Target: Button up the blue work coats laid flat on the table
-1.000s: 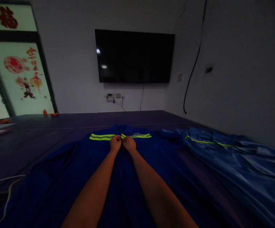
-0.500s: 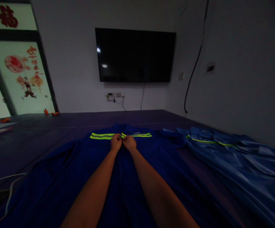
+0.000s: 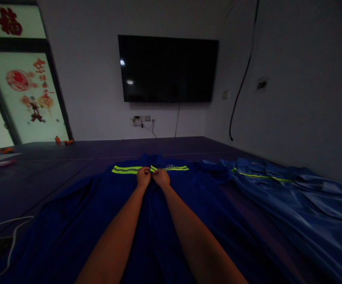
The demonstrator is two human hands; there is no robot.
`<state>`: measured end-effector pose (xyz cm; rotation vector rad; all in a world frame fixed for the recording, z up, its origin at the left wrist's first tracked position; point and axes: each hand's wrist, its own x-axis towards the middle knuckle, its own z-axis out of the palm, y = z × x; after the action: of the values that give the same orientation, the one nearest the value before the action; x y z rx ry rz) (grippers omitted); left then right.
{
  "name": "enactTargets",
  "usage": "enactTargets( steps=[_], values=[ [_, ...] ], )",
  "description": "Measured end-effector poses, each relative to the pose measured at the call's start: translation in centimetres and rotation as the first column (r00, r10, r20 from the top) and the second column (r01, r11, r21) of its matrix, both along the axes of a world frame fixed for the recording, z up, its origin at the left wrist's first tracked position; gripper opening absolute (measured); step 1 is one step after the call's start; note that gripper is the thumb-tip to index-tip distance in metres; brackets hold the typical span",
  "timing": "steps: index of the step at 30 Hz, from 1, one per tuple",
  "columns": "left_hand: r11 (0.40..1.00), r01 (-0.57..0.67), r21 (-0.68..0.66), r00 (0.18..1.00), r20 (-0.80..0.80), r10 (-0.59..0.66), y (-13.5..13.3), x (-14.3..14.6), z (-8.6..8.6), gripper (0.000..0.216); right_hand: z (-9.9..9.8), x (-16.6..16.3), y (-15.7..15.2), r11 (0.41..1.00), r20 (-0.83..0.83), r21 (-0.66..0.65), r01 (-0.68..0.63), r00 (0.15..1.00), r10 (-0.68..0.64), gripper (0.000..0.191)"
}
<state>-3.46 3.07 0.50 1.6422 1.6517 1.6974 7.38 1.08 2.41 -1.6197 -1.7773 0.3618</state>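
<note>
A dark blue work jacket [image 3: 123, 197] lies spread out in front of me, with yellow-green reflective strips across its chest. My left hand [image 3: 144, 177] pinches the front edge of the jacket at the chest strip. Right beside it, my right hand [image 3: 160, 178] is closed on the opposite front edge, where a short end of the reflective strip [image 3: 153, 168] is lifted and tilted. The fingertips of both hands nearly meet at the middle of the front. Whatever small fastening may be between them is too small and dark to make out.
To the right lies a second, lighter blue garment [image 3: 277, 193] with a thin yellow-green stripe. A white cable [image 3: 13, 244] runs over a dark object at the lower left. Small orange objects [image 3: 58, 139] sit by the glass door. A television [image 3: 168, 69] hangs on the far wall.
My left hand has shifted very slightly left, and the gap between the fingertips is a little wider. The jacket and the right hand look almost the same.
</note>
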Motion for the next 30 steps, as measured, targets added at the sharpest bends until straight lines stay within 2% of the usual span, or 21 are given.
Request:
enactTargets(
  steps=[16, 30],
  values=[
    [0.998, 0.052, -0.022, 0.975, 0.216, -0.046, 0.49, -0.14, -0.71, 0.026, -0.63, 0.07, 0.64, 1.000, -0.029, -0.004, -0.026, 0.999, 0.026, 0.018],
    [0.998, 0.070, -0.008, 0.960, 0.272, -0.065, 0.47, 0.02, -0.61, 0.024, -0.86, -0.18, 0.91, 0.999, 0.018, 0.000, 0.035, 0.999, -0.035, 0.018]
  ],
)
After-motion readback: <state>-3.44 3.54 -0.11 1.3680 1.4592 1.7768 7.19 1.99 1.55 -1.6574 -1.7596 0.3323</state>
